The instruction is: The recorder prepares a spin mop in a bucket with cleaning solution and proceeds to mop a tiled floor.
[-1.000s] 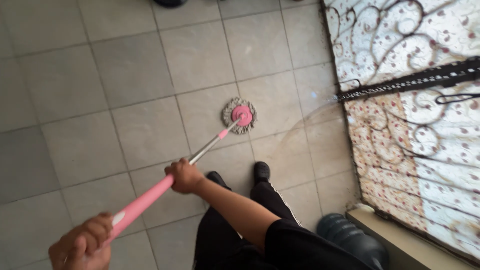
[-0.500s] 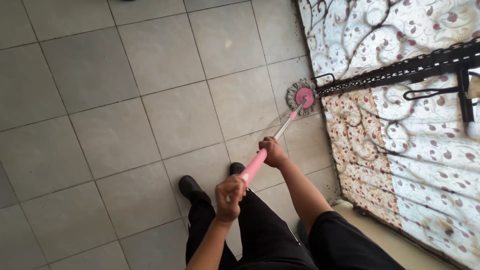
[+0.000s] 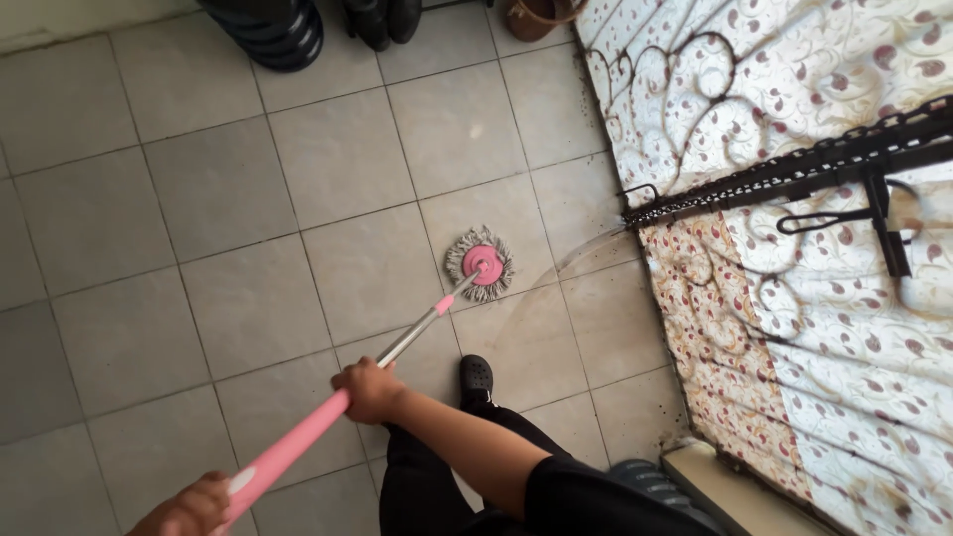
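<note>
Mopping stance over grey tiled floor (image 3: 228,189); a faint wet arc shows at about 3 o'clock of the mop head, so slipping looks the chief risk if the black shoe (image 3: 476,378) steps into it. Patterned gate (image 3: 794,328) with black ironwork fills the 3 o'clock side; a wide sweep could knock the head against its lower edge. Dark stacked items (image 3: 266,32) at 12 o'clock could be clipped on a long push. Pink mop (image 3: 484,262) sits flat on tile, just ahead of the shoe. Right hand (image 3: 369,389) clenched on the shaft where pink sleeve meets metal. Left hand (image 3: 194,506) at the frame edge, probably grasping the handle end; grip only partly visible.
</note>
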